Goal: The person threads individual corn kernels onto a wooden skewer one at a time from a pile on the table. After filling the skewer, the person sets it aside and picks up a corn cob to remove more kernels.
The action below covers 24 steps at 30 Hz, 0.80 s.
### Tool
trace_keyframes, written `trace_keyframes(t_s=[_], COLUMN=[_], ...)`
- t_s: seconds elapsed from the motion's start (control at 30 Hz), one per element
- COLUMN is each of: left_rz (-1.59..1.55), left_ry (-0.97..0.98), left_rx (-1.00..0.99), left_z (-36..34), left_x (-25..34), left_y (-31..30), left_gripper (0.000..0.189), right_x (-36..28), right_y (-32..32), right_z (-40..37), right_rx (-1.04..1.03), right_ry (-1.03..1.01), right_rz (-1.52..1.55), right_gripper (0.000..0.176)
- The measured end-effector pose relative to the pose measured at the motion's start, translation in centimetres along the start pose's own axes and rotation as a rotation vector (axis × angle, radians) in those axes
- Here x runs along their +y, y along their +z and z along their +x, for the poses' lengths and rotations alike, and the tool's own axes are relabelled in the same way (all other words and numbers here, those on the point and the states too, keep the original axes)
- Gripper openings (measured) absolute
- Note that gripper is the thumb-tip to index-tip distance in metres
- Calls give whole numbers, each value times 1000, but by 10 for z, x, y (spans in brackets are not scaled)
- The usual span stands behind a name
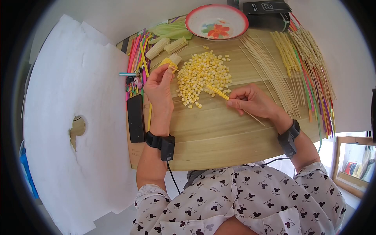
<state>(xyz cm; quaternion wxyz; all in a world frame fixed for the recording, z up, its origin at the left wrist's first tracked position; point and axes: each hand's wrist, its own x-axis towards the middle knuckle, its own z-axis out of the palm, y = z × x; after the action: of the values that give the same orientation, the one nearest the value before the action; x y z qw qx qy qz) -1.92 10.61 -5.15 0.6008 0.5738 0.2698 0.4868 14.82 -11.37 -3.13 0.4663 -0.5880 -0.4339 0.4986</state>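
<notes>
A thin wooden skewer [254, 118] slants over the table, with a row of yellow corn kernels [217, 92] threaded along its middle. My right hand [252, 101] grips it just below the threaded kernels. At the skewer's upper left tip, my left hand [159, 83] is closed in a pinch; whether a kernel sits between those fingertips is too small to make out. A heap of loose corn kernels [201, 68] lies under the skewer. Just behind my left fingertips is a partly stripped corn cob [175, 59].
Two bare cobs [157, 49] and green husks [171, 29] lie at the back left, near colourful sticks [136, 55] and a black phone [136, 118]. A red-rimmed basin [216, 22] stands behind. Bare skewers [270, 72] and filled kernel skewers [285, 51] lie right.
</notes>
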Motion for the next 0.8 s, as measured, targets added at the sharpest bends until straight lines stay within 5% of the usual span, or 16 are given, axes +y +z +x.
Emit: trace_keyframes(t_s=[0.4, 0.8], left_rz=[84, 470], left_ry=[58, 311], left_rx=[-11, -36], left_z=[-1, -9], left_x=[-1, 9], left_y=[0, 6], left_gripper=[18, 16], right_x=[5, 2], right_y=[-2, -5], right_z=[0, -1], right_rx=[-24, -40], right_ry=[-20, -13], right_rz=[19, 16], right_gripper=[20, 19])
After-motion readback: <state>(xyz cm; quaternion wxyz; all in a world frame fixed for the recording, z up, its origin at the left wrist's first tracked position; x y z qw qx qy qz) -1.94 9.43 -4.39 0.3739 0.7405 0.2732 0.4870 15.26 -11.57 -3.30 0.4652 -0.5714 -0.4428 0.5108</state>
